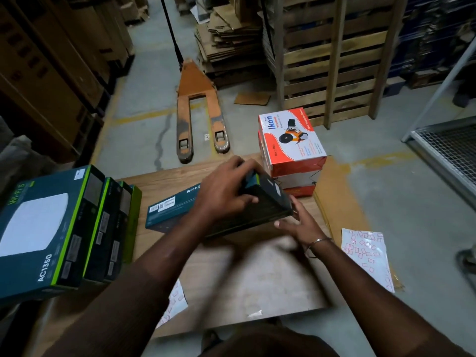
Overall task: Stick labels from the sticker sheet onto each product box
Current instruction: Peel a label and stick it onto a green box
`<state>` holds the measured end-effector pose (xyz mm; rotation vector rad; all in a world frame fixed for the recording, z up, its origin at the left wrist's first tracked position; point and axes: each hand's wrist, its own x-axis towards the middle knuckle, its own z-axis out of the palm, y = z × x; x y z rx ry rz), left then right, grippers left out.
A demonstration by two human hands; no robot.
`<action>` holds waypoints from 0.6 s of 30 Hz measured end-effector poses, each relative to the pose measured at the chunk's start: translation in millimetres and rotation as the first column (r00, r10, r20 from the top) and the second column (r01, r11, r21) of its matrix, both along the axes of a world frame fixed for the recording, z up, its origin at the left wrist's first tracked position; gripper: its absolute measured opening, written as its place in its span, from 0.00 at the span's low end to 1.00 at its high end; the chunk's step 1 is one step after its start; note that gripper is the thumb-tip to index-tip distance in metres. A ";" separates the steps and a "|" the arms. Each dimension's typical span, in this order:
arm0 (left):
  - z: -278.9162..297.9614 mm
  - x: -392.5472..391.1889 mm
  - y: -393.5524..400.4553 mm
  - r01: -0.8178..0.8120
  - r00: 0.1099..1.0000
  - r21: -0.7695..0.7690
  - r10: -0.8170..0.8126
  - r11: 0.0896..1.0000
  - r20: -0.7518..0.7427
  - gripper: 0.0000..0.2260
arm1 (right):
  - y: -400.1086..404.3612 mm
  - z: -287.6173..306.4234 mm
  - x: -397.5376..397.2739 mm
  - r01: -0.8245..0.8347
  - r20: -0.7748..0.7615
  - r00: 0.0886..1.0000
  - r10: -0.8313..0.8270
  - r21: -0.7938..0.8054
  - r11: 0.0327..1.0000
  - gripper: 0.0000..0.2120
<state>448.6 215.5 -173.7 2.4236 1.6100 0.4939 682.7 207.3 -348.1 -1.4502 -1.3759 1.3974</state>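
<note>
A person looks down at a wooden board [231,279] lying on a warehouse floor. At far left, a row of dark teal boxes with green edges [59,228] stands on edge, side by side, the nearest printed "AC1350". Right of them, a long teal box [170,210] lies flat on the board, its long axis running from lower left to upper right, barcode labels at its near end.

Above the middle of the board, both hands hold a dark box [265,199] tilted off the surface. Its long axis runs from lower left up to upper right, with the teal end highest. The left hand [226,191] grips it from above, fingers curled over the upper edge and thumb pressed on the facing side. The right hand [296,222], with a thin bangle on the wrist, supports the lower right corner with its fingers wrapped under the edge.

Just behind the held box, two red and white "Ikon" boxes [293,143] are stacked. A sticker sheet [365,253] with small red-outlined labels lies at right, on brown cardboard beside the board. An orange pallet jack [198,104] rests on the floor beyond.
</note>
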 end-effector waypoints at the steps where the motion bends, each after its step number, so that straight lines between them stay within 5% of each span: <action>1: 8.1 -9.1 -4.5 -0.014 0.996 0.016 0.013 1.000 0.084 0.28 | 4.3 8.6 0.0 0.014 -0.017 1.000 -0.014 0.035 0.999 0.45; 4: 17.2 -43.2 -12.8 -0.060 0.931 0.015 0.051 0.998 0.360 0.26 | 14.3 43.7 -4.4 0.078 -0.074 0.995 -0.067 0.147 0.986 0.41; 8: 4.5 -79.1 -23.9 -0.127 0.719 -0.074 0.143 0.989 0.680 0.28 | 28.8 89.0 -13.7 0.088 -0.116 0.992 -0.057 0.290 0.953 0.37; 11: -8.4 -90.0 -31.6 -0.173 0.642 -0.099 0.188 0.980 0.744 0.27 | 36.6 105.0 -21.4 0.038 -0.081 0.997 -0.010 0.352 0.935 0.38; 18: -46.2 -109.2 -40.1 -0.314 0.626 -0.105 0.289 0.944 0.725 0.29 | 27.6 95.6 -42.1 -0.082 0.030 0.997 0.076 0.380 0.921 0.38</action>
